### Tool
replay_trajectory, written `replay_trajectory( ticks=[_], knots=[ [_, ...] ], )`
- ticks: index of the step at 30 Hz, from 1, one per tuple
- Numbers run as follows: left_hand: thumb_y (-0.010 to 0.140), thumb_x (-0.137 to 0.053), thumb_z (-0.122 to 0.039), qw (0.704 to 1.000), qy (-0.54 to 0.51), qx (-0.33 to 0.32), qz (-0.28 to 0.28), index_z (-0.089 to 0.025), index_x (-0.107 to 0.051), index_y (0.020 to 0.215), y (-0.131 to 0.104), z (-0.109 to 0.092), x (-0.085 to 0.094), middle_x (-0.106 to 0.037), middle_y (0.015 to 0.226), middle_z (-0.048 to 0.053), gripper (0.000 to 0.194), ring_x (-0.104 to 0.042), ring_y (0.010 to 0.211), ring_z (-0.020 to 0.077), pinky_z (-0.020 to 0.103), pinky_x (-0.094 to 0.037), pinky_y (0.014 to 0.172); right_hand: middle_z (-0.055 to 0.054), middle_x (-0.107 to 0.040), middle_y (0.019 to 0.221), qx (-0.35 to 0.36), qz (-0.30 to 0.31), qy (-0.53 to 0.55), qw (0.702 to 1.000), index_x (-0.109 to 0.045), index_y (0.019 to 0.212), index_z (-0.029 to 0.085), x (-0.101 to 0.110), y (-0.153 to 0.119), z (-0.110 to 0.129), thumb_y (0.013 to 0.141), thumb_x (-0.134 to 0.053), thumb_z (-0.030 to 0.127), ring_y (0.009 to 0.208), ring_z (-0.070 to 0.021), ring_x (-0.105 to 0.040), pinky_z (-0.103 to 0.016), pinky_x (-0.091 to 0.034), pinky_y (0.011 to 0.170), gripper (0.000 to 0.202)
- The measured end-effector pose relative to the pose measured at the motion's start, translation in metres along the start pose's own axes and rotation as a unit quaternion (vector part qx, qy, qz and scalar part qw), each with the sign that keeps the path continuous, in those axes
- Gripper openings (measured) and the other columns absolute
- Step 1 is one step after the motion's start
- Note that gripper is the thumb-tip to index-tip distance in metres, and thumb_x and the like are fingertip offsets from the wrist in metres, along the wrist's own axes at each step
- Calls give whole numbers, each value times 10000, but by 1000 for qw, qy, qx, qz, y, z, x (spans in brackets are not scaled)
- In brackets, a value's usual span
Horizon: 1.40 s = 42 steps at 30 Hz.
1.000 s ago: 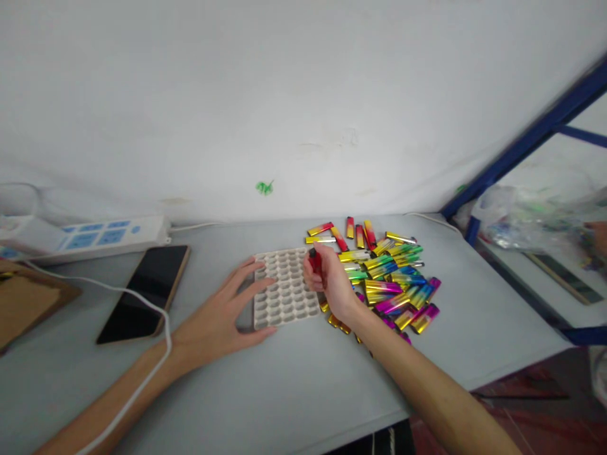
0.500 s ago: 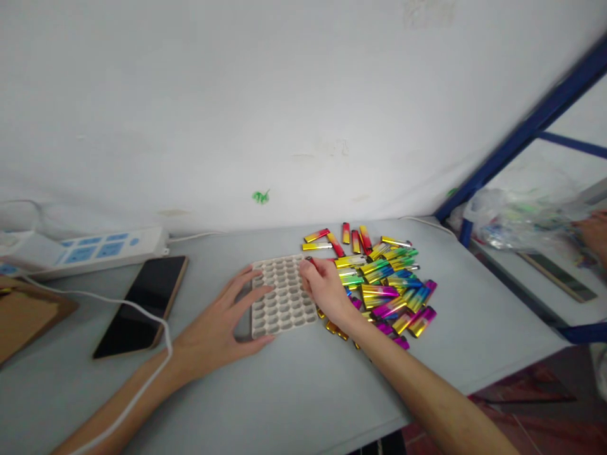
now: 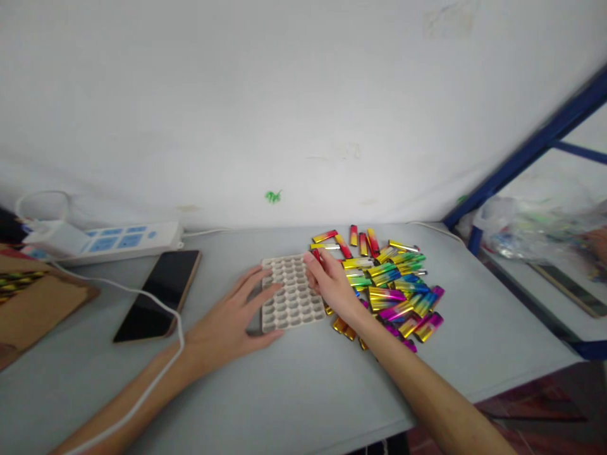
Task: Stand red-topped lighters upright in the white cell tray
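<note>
One red lighter (image 3: 316, 254) is sitting in the right hand (image 3: 334, 287); that grip is closing around its body, thumb and curled fingers together. Lighter's top end is poking out past the thumb. Long axis is looking roughly upright, maybe leaning a little; the lower part is hiding behind the fingers, so can't tell if its bottom is touching a cell or hanging above. Key relation: it's standing over or just beside the right edge of the pale cell tray (image 3: 287, 313), toward the far right corner, so the right hand is the nearer one. Tray is lying flat on the table (image 3: 303, 379), openings facing up. Left hand (image 3: 227, 325) is spreading wide open at the tray's left side, holding no lighter: fingertips are reaching over the left-hand cells, thumb is lying by the near edge close to the left corner. Loose lighters (image 3: 384, 295) are heaping just right of the tray, around the right wrist, axes pointing every which way, also nearer the right hand. Phone (image 3: 159, 294) is lying left of the tray, well apart from the heap.
</note>
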<state>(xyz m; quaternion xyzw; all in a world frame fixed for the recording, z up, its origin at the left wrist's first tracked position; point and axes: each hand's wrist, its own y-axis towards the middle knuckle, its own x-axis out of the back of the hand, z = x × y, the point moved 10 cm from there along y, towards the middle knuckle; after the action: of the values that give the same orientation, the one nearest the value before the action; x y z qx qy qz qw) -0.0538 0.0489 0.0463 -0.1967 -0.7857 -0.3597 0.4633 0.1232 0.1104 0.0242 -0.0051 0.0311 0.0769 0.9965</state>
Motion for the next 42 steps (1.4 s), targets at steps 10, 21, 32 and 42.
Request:
replay_trajectory(
  ticks=[10, 21, 32, 42],
  knots=[
    [1017, -757, -432, 1000, 3, 15, 16, -229, -528, 1587, 1, -12, -3, -574, 1550, 177, 647, -453, 1585, 377, 589, -500, 1274, -86, -774, 1156, 161, 100, -194, 963, -780, 1163, 259, -20, 9, 45, 1011, -734, 539, 1093, -267, -712, -439, -613, 987, 322],
    [1032, -734, -452, 999, -8, 34, 23, -212, -542, 1553, 0, -11, -6, -562, 1548, 181, 605, -434, 1599, 370, 572, -464, 1298, -39, -816, 934, 166, 90, -244, 951, -699, 1051, 230, -53, 70, 26, 1020, -715, 498, 845, -217, -760, -326, -553, 832, 271],
    [1027, -730, -487, 999, -6, 32, 24, -195, -564, 1529, 0, -5, -8, -563, 1552, 185, 604, -462, 1567, 376, 572, -469, 1295, -99, -849, 1169, 192, 136, -428, 872, -682, 1283, 220, -64, 64, 24, 1083, -707, 357, 1091, -270, -807, -343, -565, 936, 244],
    [1053, -678, -497, 1000, -8, 16, 6, -206, -537, 1581, 0, -5, -4, -582, 1543, 171, 620, -493, 1545, 377, 561, -493, 1283, -93, -849, 1147, 195, 55, -400, 894, -799, 1150, 203, 62, 57, 81, 1032, -706, 272, 1015, -230, -799, -386, -630, 953, 165]
  ],
)
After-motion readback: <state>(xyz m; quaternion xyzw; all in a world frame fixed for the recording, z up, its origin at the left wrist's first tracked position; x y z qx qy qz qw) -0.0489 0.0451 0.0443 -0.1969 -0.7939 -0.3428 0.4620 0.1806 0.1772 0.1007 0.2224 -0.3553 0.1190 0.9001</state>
